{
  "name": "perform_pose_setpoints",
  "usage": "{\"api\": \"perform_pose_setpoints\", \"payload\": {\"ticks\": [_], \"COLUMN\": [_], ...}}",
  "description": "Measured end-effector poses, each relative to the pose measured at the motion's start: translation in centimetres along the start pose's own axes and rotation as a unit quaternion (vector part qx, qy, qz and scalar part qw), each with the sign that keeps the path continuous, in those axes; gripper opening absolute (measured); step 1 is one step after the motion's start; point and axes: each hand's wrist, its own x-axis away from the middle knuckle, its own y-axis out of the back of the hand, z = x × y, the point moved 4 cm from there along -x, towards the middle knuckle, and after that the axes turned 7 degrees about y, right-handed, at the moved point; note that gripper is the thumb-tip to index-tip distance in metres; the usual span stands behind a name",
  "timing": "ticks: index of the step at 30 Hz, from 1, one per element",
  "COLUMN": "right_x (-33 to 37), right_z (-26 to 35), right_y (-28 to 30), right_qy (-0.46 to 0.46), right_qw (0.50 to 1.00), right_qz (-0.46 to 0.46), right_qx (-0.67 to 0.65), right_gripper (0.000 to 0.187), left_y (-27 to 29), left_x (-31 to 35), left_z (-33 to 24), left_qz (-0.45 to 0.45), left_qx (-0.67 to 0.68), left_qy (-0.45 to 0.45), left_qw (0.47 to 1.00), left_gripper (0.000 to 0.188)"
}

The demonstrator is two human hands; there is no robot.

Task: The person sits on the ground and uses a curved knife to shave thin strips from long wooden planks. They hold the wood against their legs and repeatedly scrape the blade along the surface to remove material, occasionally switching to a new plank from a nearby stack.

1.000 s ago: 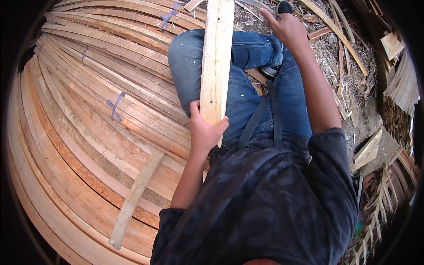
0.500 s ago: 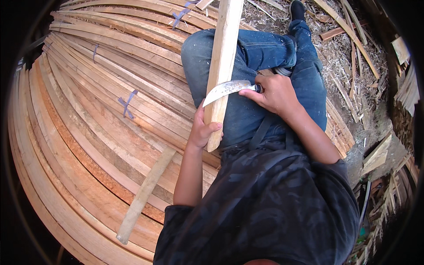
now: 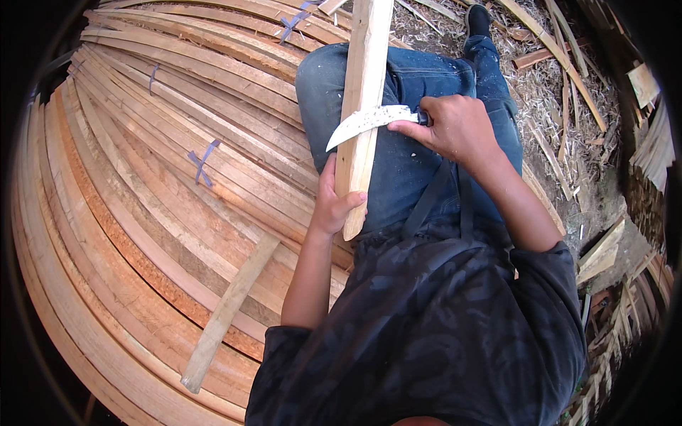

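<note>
Lying lengthwise over the person's jeans (image 3: 426, 79), the pale wooden piece (image 3: 367, 79) points its narrowed lower end at the dark shirt (image 3: 426, 319). From where I stand, a curved knife (image 3: 373, 119) crosses it, tip past the left edge. The left hand (image 3: 341, 202) grips the wood near that lower end; the right hand (image 3: 456, 129) is closed round the knife's dark handle. Long boards (image 3: 153, 220) lie side by side at left (a short stick (image 3: 231, 312) rests across them), and shavings (image 3: 533, 89) litter the ground opposite.

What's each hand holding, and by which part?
The right hand holds a curved knife by its dark handle; the left hand grips a wooden plank near its lower end.
</note>
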Motion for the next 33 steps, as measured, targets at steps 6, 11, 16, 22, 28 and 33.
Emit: {"api": "perform_pose_setpoints", "payload": {"ticks": [6, 11, 16, 22, 28, 33], "right_x": [-2.2, -2.9, -1.8, 0.2, -1.8, -4.7], "right_z": [-2.7, -3.8, -17.1, -6.5, -1.3, -11.7], "right_y": [-1.6, -2.2, -0.1, 1.2, -1.7, 0.3], "right_qy": [0.04, -0.038, -0.286, -0.146, 0.034, -0.223], "right_qw": [0.996, 0.997, 0.949, 0.988, 0.994, 0.97], "right_qz": [-0.081, -0.062, -0.131, -0.018, -0.094, -0.092], "right_qx": [0.016, 0.009, 0.025, -0.048, 0.033, 0.0], "right_gripper": [0.07, 0.073, 0.084, 0.078, 0.072, 0.082], "left_y": [-0.9, -1.0, -0.7, -0.5, -0.4, 0.1], "left_x": [0.2, 0.3, 0.3, 0.2, -0.1, 0.0], "left_z": [-1.0, -1.1, -0.6, -0.3, -0.7, -0.2], "left_qz": [-0.003, -0.011, 0.018, 0.014, 0.004, 0.028], "left_qx": [0.032, 0.039, 0.045, 0.069, 0.063, 0.071], "left_qy": [0.042, 0.048, 0.025, 0.042, 0.054, 0.054], "left_qw": [0.999, 0.998, 0.999, 0.997, 0.997, 0.996], "left_gripper": [0.08, 0.075, 0.065, 0.071, 0.069, 0.069]}}
